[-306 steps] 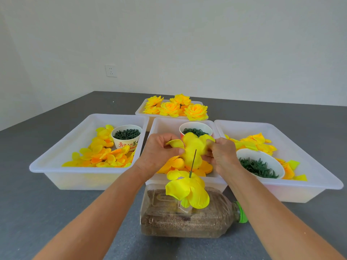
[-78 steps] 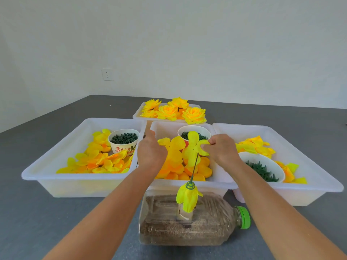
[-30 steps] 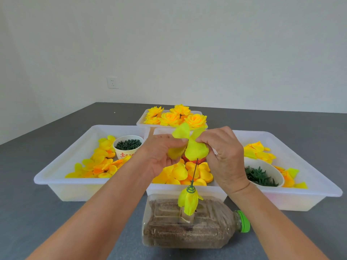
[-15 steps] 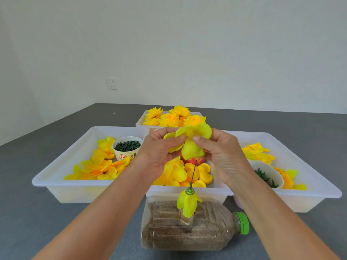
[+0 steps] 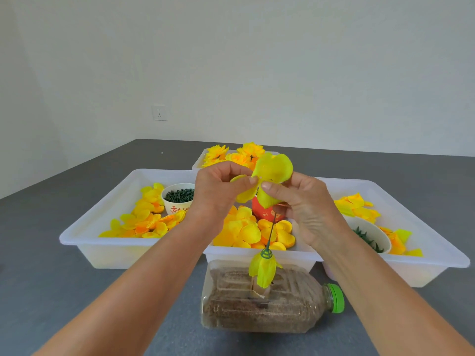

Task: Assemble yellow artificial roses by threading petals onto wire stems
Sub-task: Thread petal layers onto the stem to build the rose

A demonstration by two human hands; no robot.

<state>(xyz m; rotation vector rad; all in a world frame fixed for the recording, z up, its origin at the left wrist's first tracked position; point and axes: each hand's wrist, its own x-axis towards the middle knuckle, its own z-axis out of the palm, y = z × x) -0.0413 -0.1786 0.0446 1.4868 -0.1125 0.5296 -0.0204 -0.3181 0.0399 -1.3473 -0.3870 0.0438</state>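
Petal piece [image 5: 272,176] pinched by both left hand [image 5: 218,191] and right hand [image 5: 305,201], lifted higher mid-frame now; red cup lettering [image 5: 179,209] unreadable.

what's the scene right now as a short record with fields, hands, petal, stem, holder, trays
left hand: pinches the petal piece from its left side
right hand: pinches the same piece from the right
petal piece: yellow, held above the wire tip, not yet threaded
wire stem: upright, green disc and folded yellow petals low on it
holder: bottle lying on its side, brown fill, green cap to the right
trays: three white trays with loose petals and cups
finished roses: far tray
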